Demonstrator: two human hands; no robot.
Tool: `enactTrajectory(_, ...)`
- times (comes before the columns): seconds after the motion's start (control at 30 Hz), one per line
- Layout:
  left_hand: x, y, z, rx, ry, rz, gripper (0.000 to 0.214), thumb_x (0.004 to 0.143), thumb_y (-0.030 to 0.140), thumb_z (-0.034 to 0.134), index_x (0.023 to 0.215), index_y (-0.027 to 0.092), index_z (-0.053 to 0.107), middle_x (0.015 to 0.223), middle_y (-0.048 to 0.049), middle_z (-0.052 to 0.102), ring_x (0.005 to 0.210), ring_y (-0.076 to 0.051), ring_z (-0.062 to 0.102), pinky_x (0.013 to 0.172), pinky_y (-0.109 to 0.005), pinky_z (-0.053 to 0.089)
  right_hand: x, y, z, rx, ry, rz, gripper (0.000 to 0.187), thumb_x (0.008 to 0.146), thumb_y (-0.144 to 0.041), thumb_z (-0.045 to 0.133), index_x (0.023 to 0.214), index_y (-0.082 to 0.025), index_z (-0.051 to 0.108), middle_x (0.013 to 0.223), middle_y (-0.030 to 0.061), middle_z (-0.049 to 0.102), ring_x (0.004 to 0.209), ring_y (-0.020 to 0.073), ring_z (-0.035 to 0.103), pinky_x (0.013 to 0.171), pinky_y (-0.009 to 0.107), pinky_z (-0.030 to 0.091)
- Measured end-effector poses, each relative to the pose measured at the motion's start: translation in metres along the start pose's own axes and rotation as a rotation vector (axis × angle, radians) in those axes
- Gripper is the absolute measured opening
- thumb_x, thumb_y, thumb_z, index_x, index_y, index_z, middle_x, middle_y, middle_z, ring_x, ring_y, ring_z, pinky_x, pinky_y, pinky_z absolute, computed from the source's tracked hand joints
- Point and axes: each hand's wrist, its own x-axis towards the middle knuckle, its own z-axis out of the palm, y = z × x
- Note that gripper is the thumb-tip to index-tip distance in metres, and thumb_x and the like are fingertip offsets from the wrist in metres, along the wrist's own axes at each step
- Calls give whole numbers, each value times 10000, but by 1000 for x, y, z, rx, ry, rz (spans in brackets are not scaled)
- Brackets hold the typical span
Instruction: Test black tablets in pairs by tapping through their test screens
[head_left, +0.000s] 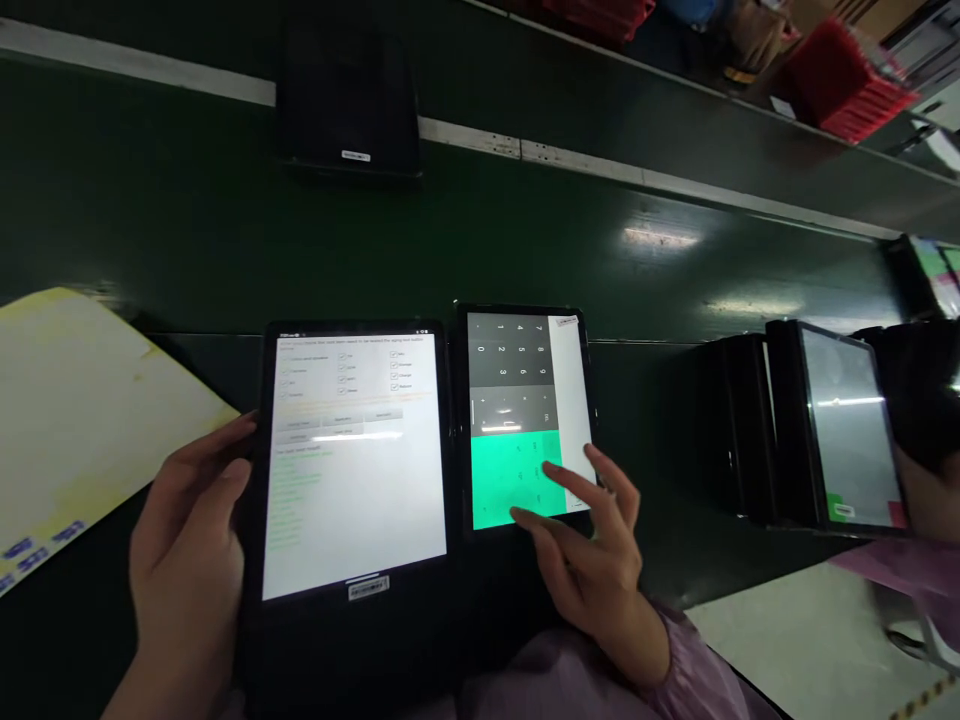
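Side by side before me are two tablets with lit screens. The left tablet (pixel 360 480) displays a white page with ticked boxes, small buttons and green text lines; a barcode label sits below its screen. My left hand (pixel 195 540) grips this tablet's left edge, thumb and bent fingers against the frame. The right tablet (pixel 514 410) carries a calculator turned sideways, with grey number keys and a green panel. Over its lower right part is my right hand (pixel 600 560), fingers spread. One fingertip is at the green panel's lower edge; whether it touches the glass I cannot tell.
A dark device (pixel 349 100) with a white label lies farther back. Yellow-stained paper (pixel 90 410) is at left. Several tablets (pixel 780 430) stand upright at right, near another person's pink sleeve (pixel 892 575). A red bin (pixel 847 80) sits on the far shelf.
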Motion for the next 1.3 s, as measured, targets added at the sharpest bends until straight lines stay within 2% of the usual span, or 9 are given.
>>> enactTrajectory(0.2,2,-1,1,-33,12,-70,267,717,346,659,962,277,741,1179,-35,789,1239,-368,689,1257,-641,383,46,34,-18,-11,286,89,401,1058,-150,511,902,-306,846,1149,76,720,1278,348,637,998,578,591)
enactTrajectory(0.33,4,-11,-1,-40,51,-16,251,735,352,700,958,273,783,1145,-25,821,1225,-358,710,1213,-611,463,82,57,-3,-61,165,6,372,1093,-203,502,988,-266,853,1241,93,730,1328,350,629,1061,582,586)
enactTrajectory(0.5,1,-13,-5,-35,33,-96,267,800,358,720,1035,302,833,1188,-16,824,1206,-347,742,1094,-535,593,106,75,37,-100,-13,-56,353,1119,-281,487,1078,-271,838,1427,93,672,1471,388,518,1159,692,505)
enactTrajectory(0.7,2,-11,-5,-43,46,-103,253,810,339,727,1030,289,842,1171,-29,831,1185,-341,747,1059,-515,607,116,81,57,-90,-38,-77,385,1139,-300,437,1252,-270,804,1595,110,551,1592,426,352,1241,733,401)
enactTrajectory(0.9,3,-10,-6,-29,31,-94,251,811,348,709,1017,285,838,1173,-23,828,1180,-324,749,1069,-511,600,122,83,64,-140,-69,-91,390,1141,-308,432,1237,-264,807,1655,81,515,1633,439,291,1265,718,395)
enactTrajectory(1.0,3,-8,-6,-11,42,-92,271,799,380,704,1014,286,839,1171,-30,828,1173,-334,746,1047,-524,604,121,81,54,-105,-21,-112,376,1135,-302,456,1203,-244,821,1612,98,568,1613,435,347,1240,689,448)
enactTrajectory(1.1,3,-11,-5,-35,36,-94,286,794,387,721,1036,283,834,1186,-36,832,1187,-349,747,1061,-549,590,107,70,30,2,71,-124,313,1098,-224,531,1117,-266,840,1488,68,675,1556,400,455,1200,643,507)
enactTrajectory(1.2,4,-17,-5,-88,13,-71,283,796,384,724,1041,281,820,1245,-35,824,1276,-351,717,1150,-567,528,75,50,5,94,67,-171,305,1032,-127,577,970,-282,832,1271,34,772,1432,341,591,1097,558,594)
enactTrajectory(1.3,7,-19,-3,-116,34,-56,254,773,386,703,976,269,802,1216,-46,827,1268,-352,717,1148,-571,525,35,29,-7,114,28,-260,262,951,-61,606,905,-234,797,1053,35,808,1254,270,683,979,426,646)
